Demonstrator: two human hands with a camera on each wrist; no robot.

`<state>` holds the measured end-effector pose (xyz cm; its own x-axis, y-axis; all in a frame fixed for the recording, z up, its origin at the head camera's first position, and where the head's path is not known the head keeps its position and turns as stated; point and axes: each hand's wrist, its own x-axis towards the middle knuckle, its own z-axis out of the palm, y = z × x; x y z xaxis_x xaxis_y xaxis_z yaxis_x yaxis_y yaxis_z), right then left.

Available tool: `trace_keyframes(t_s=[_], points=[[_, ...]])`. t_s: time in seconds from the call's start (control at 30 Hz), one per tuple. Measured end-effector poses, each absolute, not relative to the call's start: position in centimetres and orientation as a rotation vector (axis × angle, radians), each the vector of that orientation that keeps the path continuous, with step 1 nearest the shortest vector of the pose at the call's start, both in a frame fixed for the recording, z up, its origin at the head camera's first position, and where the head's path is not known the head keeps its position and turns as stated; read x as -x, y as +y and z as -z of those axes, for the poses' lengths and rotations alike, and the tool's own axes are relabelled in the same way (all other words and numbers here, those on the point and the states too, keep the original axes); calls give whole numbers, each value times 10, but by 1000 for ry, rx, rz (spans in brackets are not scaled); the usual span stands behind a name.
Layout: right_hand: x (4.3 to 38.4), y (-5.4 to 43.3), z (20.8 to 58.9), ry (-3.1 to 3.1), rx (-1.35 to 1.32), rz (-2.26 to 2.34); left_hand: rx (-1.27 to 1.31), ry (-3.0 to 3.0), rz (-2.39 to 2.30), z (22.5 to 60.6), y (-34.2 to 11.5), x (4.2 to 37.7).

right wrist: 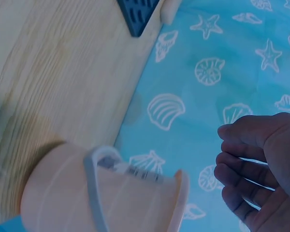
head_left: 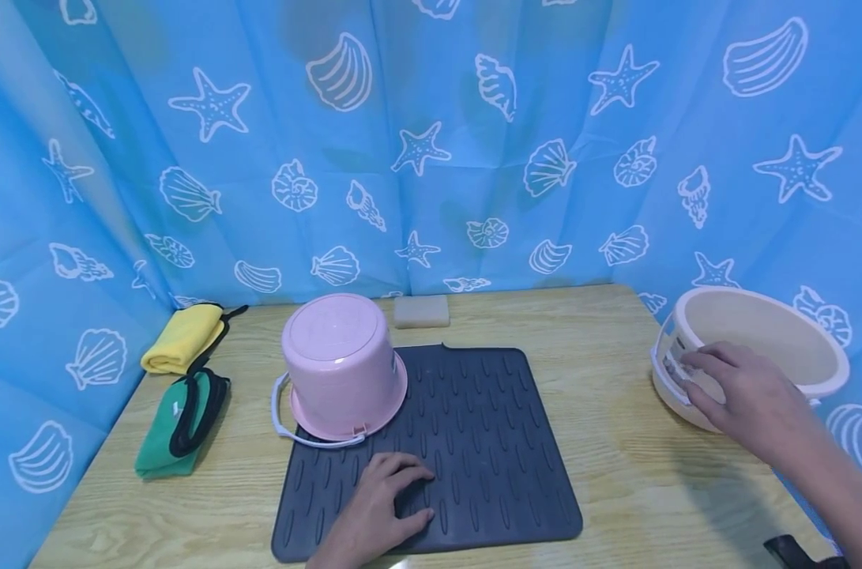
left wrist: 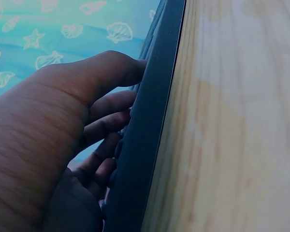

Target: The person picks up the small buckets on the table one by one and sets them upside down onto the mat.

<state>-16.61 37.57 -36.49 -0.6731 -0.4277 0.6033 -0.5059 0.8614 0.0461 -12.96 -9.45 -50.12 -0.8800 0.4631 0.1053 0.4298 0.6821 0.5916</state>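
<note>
My left hand (head_left: pixel 375 506) rests with loosely bent fingers on the front part of a dark grey ridged mat (head_left: pixel 494 466). In the left wrist view its fingertips meet the ridged side of the mat, with nothing gripped. An upside-down pink bucket (head_left: pixel 341 371) stands on the mat's back left corner, its pale handle lowered around the rim. At the right, my right hand (head_left: pixel 750 395) hovers by an upright cream bucket (head_left: pixel 839 371). The right wrist view has its relaxed fingers apart from the bucket's rim and holding nothing. A pale handle (right wrist: pixel 94 188) hangs along that bucket's side.
A folded yellow cloth (head_left: pixel 182 340) and a green cloth (head_left: pixel 167 435), both black-edged, lie at the left. Behind the mat is a beige block (head_left: pixel 421 311). A black object (head_left: pixel 793 551) shows at the lower right. Blue shell-print curtain (head_left: pixel 416 190) surrounds the wooden table (head_left: pixel 615 427).
</note>
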Motion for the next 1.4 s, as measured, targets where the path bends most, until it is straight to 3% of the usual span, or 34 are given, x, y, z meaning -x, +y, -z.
trace_keyframes(t_s=[0.37,0.87,1.4], points=[[165,407,363,-2531,-483,-53,-750,2837,-977,502,-94,130],[165,442,372,-2480,-520,79,-751,2821,-973,500,-94,129],[165,441,383,-2504,-417,8,-752,2825,-978,502,-96,128]])
